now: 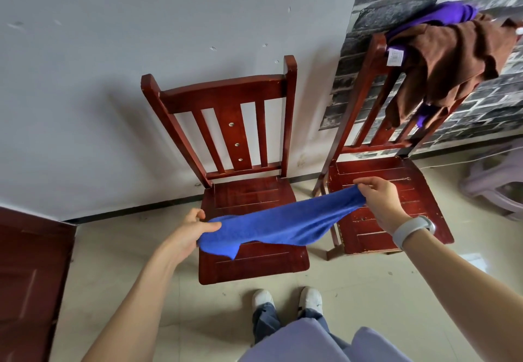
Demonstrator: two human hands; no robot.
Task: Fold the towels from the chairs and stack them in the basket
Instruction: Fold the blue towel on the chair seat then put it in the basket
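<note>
Blue towel [280,225] stretched between both hands, long axis running from lower left up to upper right, sagging a little along the bottom edge, one loose corner hanging down just below the left hand [186,234]. Held in the air over the seat of the nearer wooden chair [223,123], its right end reaching toward the second chair [379,191]. Whether the hanging corner touches the seat: cannot tell.

Left hand closed on the towel's lower-left end, thumb lying flat on top of the cloth, fingers curled underneath and mostly hidden. Right hand [382,200] pinching the upper-right end from above, fingers bent down over the bunched edge, back of the hand toward the camera. Pale wristband [413,230] just behind that hand, on the wrist.

Soft, nubby terry-like pile on the towel, bright and even in colour. Beyond the right hand, up and away: brown towel [452,61] draped in heavy folds over the second chair's backrest, with a purple towel [444,14] partly under it and a white label showing. Both chairs dark red lacquered wood, slatted backs, grooved plank seats, worn paint at the edges. Glossy pale tiled floor [113,254] below both hands.
</note>
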